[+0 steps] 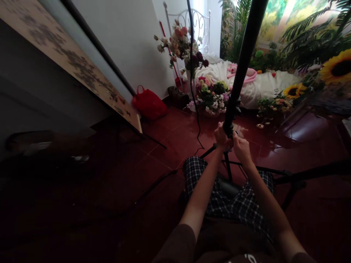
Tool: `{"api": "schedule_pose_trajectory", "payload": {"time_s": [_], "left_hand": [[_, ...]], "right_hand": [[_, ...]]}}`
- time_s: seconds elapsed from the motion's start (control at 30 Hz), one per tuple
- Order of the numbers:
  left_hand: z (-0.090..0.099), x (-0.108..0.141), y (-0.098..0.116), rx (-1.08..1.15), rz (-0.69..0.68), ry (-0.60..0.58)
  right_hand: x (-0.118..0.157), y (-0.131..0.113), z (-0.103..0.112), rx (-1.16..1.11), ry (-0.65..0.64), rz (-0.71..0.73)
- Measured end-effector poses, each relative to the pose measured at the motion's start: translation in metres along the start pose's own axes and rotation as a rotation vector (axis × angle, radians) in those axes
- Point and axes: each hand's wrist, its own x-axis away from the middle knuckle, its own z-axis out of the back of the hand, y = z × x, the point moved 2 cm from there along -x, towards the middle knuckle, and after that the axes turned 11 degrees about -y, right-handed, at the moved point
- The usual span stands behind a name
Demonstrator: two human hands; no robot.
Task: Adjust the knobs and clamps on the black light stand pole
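A tall black stand [242, 62] rises between my knees, tilting up to the right, with its legs spread on the red tiled floor. My left hand [221, 135] is wrapped round the lower part of its pole, just under a dark collar. Close beside it on the right, my right hand [241, 147] is closed at a small knob or clamp on the pole; its fingertips are partly hidden. A thin black cable [194, 91] hangs to the left of the pole and reaches the floor.
Flower arrangements [212, 96] stand ahead, before a white-draped bed [249, 91]. A red bag [150, 104] lies by the wall near a leaning painted panel [82, 69]. Sunflowers [338, 67] are at the right, above more black stand legs [315, 172]. Another cable crosses the floor at left.
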Motion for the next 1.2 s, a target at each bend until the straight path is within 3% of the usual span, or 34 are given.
{"api": "schedule_pose_trajectory", "payload": {"time_s": [0.1,0.2,0.27,0.33,0.43,0.53,0.63,0.7,0.83,0.93,1.07,1.2], "left_hand": [[-0.001,0.050,-0.008,-0.119,0.042,0.045],[-0.012,0.123,-0.028,-0.140,0.009,0.037],[-0.026,0.171,-0.045,-0.183,-0.003,-0.122],[-0.042,0.210,-0.058,-0.241,-0.020,-0.388],[-0.066,0.238,-0.063,-0.284,-0.093,-0.720],[-0.087,0.233,-0.051,-0.246,-0.165,-0.801],[-0.111,0.212,-0.030,-0.178,-0.200,-0.783],[-0.133,0.196,-0.008,-0.131,-0.285,-0.837],[-0.189,0.163,0.055,0.011,-0.500,-1.024],[-0.231,0.144,0.116,0.189,-0.565,-1.050],[-0.277,0.143,0.181,0.432,-0.453,-1.075],[-0.297,0.157,0.204,0.457,-0.213,-1.027]], "right_hand": [[0.014,0.007,0.003,-0.097,-0.023,-0.023],[0.033,0.026,0.013,-0.150,0.011,-0.083],[0.050,0.044,0.021,-0.175,0.026,-0.147],[0.070,0.064,0.032,-0.160,0.052,-0.225],[0.104,0.091,0.051,-0.143,0.118,-0.321],[0.141,0.112,0.072,-0.178,0.215,-0.410],[0.174,0.124,0.093,-0.206,0.349,-0.479],[0.192,0.126,0.107,-0.210,0.429,-0.491],[0.215,0.119,0.134,-0.206,0.552,-0.495],[0.227,0.111,0.151,-0.176,0.628,-0.499],[0.242,0.110,0.160,-0.219,0.676,-0.500],[0.250,0.114,0.169,-0.255,0.694,-0.434]]}}
